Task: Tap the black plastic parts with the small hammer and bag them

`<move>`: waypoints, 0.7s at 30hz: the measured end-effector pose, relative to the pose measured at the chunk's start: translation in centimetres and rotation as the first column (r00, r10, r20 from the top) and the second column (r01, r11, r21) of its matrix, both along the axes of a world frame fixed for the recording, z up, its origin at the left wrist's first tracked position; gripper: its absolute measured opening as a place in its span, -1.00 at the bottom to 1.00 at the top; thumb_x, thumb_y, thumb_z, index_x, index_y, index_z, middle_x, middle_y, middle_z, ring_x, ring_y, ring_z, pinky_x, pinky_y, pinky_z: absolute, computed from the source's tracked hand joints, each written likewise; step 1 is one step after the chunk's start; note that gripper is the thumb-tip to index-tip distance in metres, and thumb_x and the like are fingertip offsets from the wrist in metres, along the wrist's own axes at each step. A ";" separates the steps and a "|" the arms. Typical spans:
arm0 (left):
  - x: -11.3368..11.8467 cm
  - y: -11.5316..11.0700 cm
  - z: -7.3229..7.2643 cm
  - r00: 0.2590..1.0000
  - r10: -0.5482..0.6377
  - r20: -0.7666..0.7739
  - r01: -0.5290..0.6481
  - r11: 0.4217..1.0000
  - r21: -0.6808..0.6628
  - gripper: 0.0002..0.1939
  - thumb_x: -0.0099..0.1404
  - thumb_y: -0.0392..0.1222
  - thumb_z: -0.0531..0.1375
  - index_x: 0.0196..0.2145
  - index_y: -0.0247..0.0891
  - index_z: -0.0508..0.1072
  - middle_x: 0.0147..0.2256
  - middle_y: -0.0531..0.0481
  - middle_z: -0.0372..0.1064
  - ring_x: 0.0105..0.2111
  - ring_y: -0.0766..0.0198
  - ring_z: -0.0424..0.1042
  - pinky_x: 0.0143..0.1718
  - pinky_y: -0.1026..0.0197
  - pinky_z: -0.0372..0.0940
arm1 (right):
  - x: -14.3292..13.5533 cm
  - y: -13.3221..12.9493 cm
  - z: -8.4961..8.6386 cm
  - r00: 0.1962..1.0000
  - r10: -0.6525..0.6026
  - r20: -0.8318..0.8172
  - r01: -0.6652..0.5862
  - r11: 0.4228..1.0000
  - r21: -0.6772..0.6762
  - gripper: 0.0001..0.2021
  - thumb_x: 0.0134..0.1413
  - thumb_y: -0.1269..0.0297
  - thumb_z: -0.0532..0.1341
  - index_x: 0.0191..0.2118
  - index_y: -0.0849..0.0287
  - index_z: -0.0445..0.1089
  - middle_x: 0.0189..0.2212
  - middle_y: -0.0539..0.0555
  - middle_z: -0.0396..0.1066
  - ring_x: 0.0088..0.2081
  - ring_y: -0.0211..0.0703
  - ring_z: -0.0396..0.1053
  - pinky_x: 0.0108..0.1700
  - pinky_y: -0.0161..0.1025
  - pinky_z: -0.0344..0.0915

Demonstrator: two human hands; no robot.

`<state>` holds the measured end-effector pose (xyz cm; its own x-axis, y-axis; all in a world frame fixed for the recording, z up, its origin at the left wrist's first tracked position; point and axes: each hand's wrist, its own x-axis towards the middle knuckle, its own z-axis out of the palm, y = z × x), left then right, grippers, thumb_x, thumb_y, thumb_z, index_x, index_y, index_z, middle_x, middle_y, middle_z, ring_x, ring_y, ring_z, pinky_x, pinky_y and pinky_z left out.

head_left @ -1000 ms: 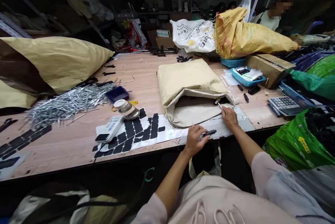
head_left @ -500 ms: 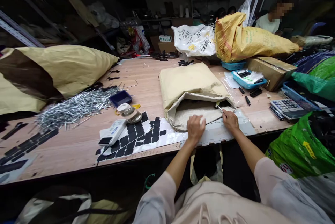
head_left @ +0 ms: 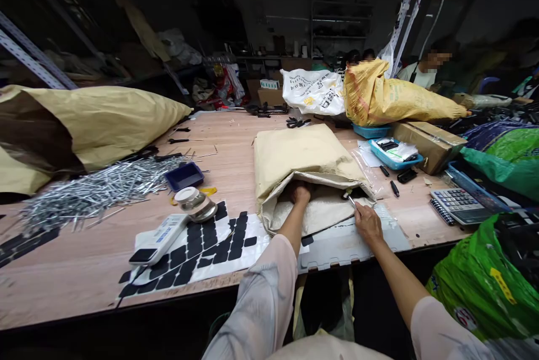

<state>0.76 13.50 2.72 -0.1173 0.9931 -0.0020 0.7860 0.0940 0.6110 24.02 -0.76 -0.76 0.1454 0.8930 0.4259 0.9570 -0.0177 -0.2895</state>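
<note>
A cream woven sack (head_left: 298, 149) lies flat on the table, its open mouth facing me. My left hand (head_left: 300, 196) reaches inside that mouth; its fingers are hidden in the shadow within. At the right corner of the opening, my right hand (head_left: 368, 222) is closed around a slim, shiny metal rod (head_left: 351, 201) whose far end points into the sack. What sort of tool the rod is, I cannot make out. Left of the sack lie a sheet of black adhesive pads (head_left: 202, 239), a white handheld device (head_left: 162, 241) and a lidded jar (head_left: 197, 205).
A pile of metal rods (head_left: 101, 186) and a dark blue tray (head_left: 184, 176) are on the left. To the right are a blue basket (head_left: 396, 155), a cardboard box (head_left: 429, 144), a calculator (head_left: 463, 206) and a green bag (head_left: 471, 276). A person (head_left: 423, 71) is at the back right.
My left hand has gone from the sack's lower lip into its opening. My right hand keeps the rod at the right corner. The camera view has tilted up slightly.
</note>
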 end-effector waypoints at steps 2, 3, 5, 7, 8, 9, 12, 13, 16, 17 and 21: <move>-0.5 -0.5 0.0 0.997 0.076 -0.032 -0.079 0.991 -0.105 -0.62 0.39 0.01 0.17 -0.03 -0.29 0.58 -0.11 -0.34 0.54 -0.07 -0.11 0.52 -0.04 -0.01 0.31 | 0.0 0.0 0.2 1.000 -0.009 -0.001 0.009 1.000 -0.020 -0.64 0.27 0.37 0.09 0.06 0.17 0.53 -0.32 0.16 0.51 -0.28 -0.06 0.37 -0.16 -0.22 0.25; -0.9 -0.9 0.1 0.994 0.094 -0.053 -0.101 0.985 -0.140 -0.65 0.40 -0.05 0.16 -0.06 -0.32 0.59 -0.12 -0.36 0.54 -0.07 -0.10 0.52 -0.05 0.02 0.31 | 0.0 0.0 0.3 1.000 -0.011 -0.003 0.011 0.999 -0.034 -0.64 0.27 0.37 0.09 0.07 0.17 0.52 -0.32 0.16 0.50 -0.27 -0.06 0.37 -0.17 -0.21 0.25; -1.8 -2.1 0.2 0.992 0.077 -0.096 -0.090 0.986 -0.138 -0.70 0.39 -0.14 0.15 -0.10 -0.34 0.60 -0.13 -0.35 0.53 -0.03 -0.09 0.49 -0.03 0.03 0.29 | 0.0 -0.1 0.5 1.000 -0.013 -0.011 0.012 0.998 -0.059 -0.63 0.27 0.36 0.10 0.09 0.16 0.52 -0.31 0.16 0.50 -0.26 -0.05 0.37 -0.17 -0.21 0.24; -2.6 -3.6 0.3 0.989 0.040 -0.145 -0.050 0.997 -0.065 -0.73 0.38 -0.14 0.16 -0.13 -0.28 0.61 -0.11 -0.31 0.51 0.05 -0.12 0.40 0.04 -0.01 0.24 | 0.0 -0.1 0.7 1.000 -0.016 -0.022 0.014 0.997 -0.070 -0.63 0.27 0.36 0.10 0.09 0.16 0.51 -0.30 0.16 0.50 -0.25 -0.05 0.37 -0.17 -0.22 0.23; -2.9 -4.6 0.3 0.986 0.019 -0.165 -0.023 1.000 -0.021 -0.74 0.37 -0.12 0.17 -0.13 -0.24 0.61 -0.09 -0.28 0.49 0.08 -0.12 0.34 0.08 -0.04 0.21 | -0.1 -0.2 0.8 1.000 -0.015 -0.026 0.013 0.997 -0.071 -0.63 0.27 0.36 0.09 0.09 0.16 0.52 -0.31 0.16 0.50 -0.26 -0.05 0.36 -0.18 -0.22 0.23; -3.1 -5.5 0.2 0.984 -0.005 -0.176 0.008 1.000 0.019 -0.75 0.37 -0.10 0.18 -0.13 -0.19 0.61 -0.07 -0.24 0.47 0.09 -0.12 0.30 0.09 -0.05 0.19 | -0.1 -0.2 0.9 0.999 -0.013 -0.029 0.010 0.997 -0.071 -0.63 0.27 0.36 0.08 0.08 0.16 0.52 -0.31 0.17 0.50 -0.27 -0.06 0.35 -0.18 -0.22 0.22; -2.4 -8.6 -0.2 0.985 -0.107 -0.136 0.118 0.991 0.070 -0.78 0.37 -0.09 0.19 -0.11 -0.09 0.60 -0.04 -0.14 0.42 0.06 -0.02 0.25 0.08 -0.01 0.17 | -0.1 -0.2 1.2 0.999 -0.013 -0.037 0.010 0.997 -0.076 -0.62 0.27 0.35 0.07 0.08 0.15 0.53 -0.32 0.16 0.50 -0.27 -0.06 0.34 -0.19 -0.23 0.21; -1.8 -9.5 -0.5 0.981 -0.151 -0.117 0.160 0.984 0.073 -0.78 0.37 -0.09 0.20 -0.10 -0.07 0.60 -0.05 -0.10 0.41 0.04 0.01 0.25 0.07 0.01 0.16 | -0.1 -0.2 1.2 0.999 -0.018 -0.042 0.014 0.997 -0.080 -0.62 0.26 0.34 0.07 0.08 0.15 0.53 -0.32 0.16 0.50 -0.27 -0.06 0.34 -0.19 -0.23 0.21; -0.2 -11.6 -1.1 0.966 -0.241 -0.092 0.249 0.964 0.090 -0.77 0.36 -0.08 0.21 -0.06 -0.02 0.58 -0.06 -0.05 0.42 0.03 0.05 0.24 0.08 0.04 0.13 | 0.0 -0.2 1.5 0.997 -0.030 -0.068 0.023 0.996 -0.091 -0.62 0.25 0.34 0.09 0.07 0.14 0.54 -0.29 0.17 0.52 -0.25 -0.06 0.35 -0.17 -0.23 0.23; 0.2 -11.9 -1.3 0.964 -0.252 -0.084 0.260 0.961 0.091 -0.76 0.36 -0.07 0.22 -0.05 -0.01 0.57 -0.07 -0.05 0.43 0.02 0.06 0.25 0.08 0.04 0.13 | 0.0 -0.2 1.7 0.996 -0.030 -0.082 0.022 0.995 -0.094 -0.63 0.24 0.34 0.09 0.06 0.13 0.54 -0.28 0.16 0.52 -0.24 -0.06 0.35 -0.17 -0.23 0.23; 0.4 -11.9 -1.4 0.964 -0.264 -0.033 0.265 0.962 0.062 -0.76 0.32 -0.06 0.26 -0.06 0.00 0.58 -0.10 -0.02 0.45 0.01 0.06 0.27 0.06 0.06 0.14 | -0.5 -1.1 2.3 0.988 -0.011 -0.153 -0.001 0.997 -0.073 -0.63 0.23 0.32 0.11 0.06 0.09 0.55 -0.26 0.13 0.54 -0.21 -0.05 0.39 -0.18 -0.22 0.27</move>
<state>1.19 1.55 1.34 0.1503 0.9866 0.0638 0.7921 -0.1588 0.5894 23.47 -1.86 1.51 0.2085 0.9198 0.3323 0.9013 -0.0488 -0.4305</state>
